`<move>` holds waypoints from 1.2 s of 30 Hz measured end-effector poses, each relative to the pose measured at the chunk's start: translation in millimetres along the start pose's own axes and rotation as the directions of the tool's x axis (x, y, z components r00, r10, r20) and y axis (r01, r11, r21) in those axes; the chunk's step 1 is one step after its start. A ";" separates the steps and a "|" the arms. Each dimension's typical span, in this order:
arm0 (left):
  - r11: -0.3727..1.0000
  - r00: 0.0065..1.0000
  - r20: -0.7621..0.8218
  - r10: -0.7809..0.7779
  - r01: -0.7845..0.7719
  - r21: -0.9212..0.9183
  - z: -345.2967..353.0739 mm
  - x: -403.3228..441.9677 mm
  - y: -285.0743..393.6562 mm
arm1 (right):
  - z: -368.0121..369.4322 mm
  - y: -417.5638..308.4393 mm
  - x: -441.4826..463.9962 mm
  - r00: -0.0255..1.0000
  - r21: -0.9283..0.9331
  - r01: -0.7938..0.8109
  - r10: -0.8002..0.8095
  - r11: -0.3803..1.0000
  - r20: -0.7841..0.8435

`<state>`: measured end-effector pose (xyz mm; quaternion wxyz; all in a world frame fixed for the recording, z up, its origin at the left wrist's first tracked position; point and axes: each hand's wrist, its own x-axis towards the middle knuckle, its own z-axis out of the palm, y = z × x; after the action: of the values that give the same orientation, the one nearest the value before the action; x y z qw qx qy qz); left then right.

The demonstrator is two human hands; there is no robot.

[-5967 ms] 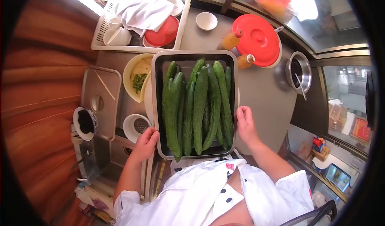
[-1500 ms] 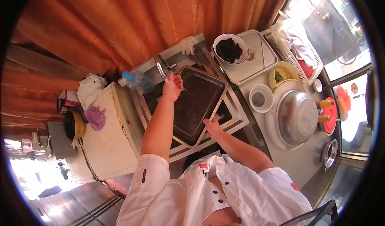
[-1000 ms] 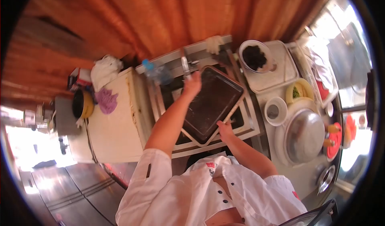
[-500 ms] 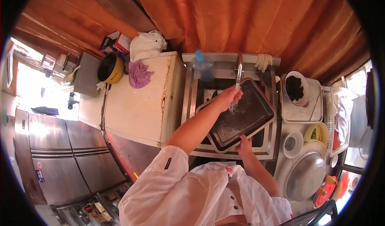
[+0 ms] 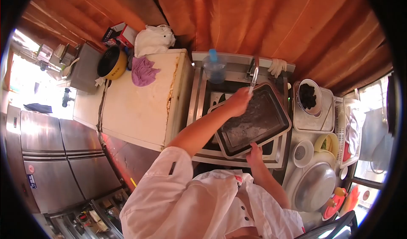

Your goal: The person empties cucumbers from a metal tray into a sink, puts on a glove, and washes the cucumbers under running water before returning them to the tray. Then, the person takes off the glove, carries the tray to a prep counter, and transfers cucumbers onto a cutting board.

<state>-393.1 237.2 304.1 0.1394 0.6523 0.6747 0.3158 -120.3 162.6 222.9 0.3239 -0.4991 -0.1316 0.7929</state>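
Note:
A dark rectangular baking tray is tilted over the sink, its inside wet. My right hand grips its near rim, thumb on the inner side. My left hand is closed at the tray's far left rim, beside the stream from the tap. Its fingers are curled, and whatever they may hold is hidden. Water runs down into the tray.
A clear plastic jug with a blue top stands at the sink's back left. White gloves hang behind. On the right are a bowl with dark contents, a metal lid and a white basket. A purple cloth lies left.
My left hand has moved slightly up and left, from over the tray's inside toward its far rim. Water now spreads more widely across the tray. My right hand keeps its grip.

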 end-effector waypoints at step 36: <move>0.784 0.681 -0.418 -0.601 0.605 -0.141 -138.1 -218.8 61.1 | -43.9 -36.4 -81.5 0.990 -0.564 -0.109 0.138 0.819 0.010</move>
<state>-403.5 -11.5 397.4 0.0761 0.3053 0.8661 0.3884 -44.2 132.5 279.3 0.1073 -0.5596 -0.3345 0.7506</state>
